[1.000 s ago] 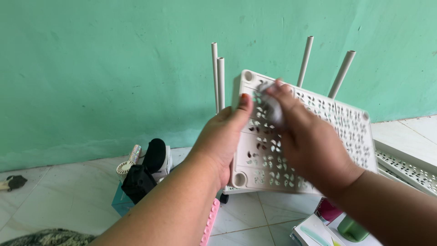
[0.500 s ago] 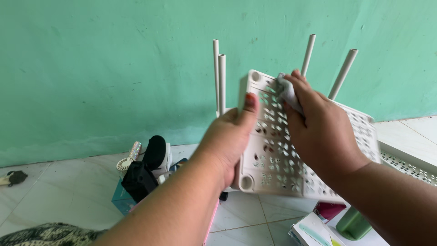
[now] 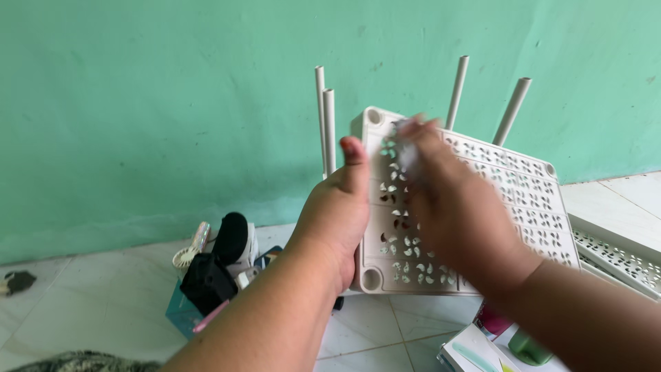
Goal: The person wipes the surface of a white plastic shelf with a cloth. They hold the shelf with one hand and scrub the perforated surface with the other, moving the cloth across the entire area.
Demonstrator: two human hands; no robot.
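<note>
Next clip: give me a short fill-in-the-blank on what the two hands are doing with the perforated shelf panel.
1. The left hand grips the white perforated shelf panel by its ____ edge.
2. The right hand presses a small ____ against the panel.
3. Behind the panel, four white ____ stand upright.
4. The wall behind is painted ____.

Missing words: left; cloth; tubes; green

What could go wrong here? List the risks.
The left hand grips the perforated white shelf panel by one edge only, so pressure from the right hand wiping with a cloth might twist it loose. The panel could also knock the white poles behind it.
</note>
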